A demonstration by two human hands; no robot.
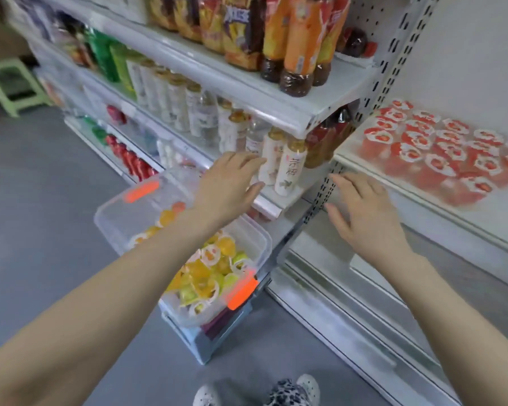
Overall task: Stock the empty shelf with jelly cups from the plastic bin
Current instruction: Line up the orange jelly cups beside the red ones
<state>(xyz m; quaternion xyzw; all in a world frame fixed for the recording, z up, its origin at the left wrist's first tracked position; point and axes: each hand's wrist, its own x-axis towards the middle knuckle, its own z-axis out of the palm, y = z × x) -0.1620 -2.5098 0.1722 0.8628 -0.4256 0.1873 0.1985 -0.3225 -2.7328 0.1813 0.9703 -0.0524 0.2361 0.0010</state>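
2 empty hands [226, 183] [364, 212] near plastic bin [115, 227]

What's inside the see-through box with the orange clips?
Yellow, orange and green jelly cups lie piled in the plastic bin. The left arm crosses over its middle, so whatever lies beneath there is hidden.

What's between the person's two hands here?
In the head view, the shelving's slotted metal upright and white-labelled bottles at the shelf's end stand between the left hand and the right hand.

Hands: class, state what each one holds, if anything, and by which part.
Nothing is held: the left hand and the right hand are both open and empty.
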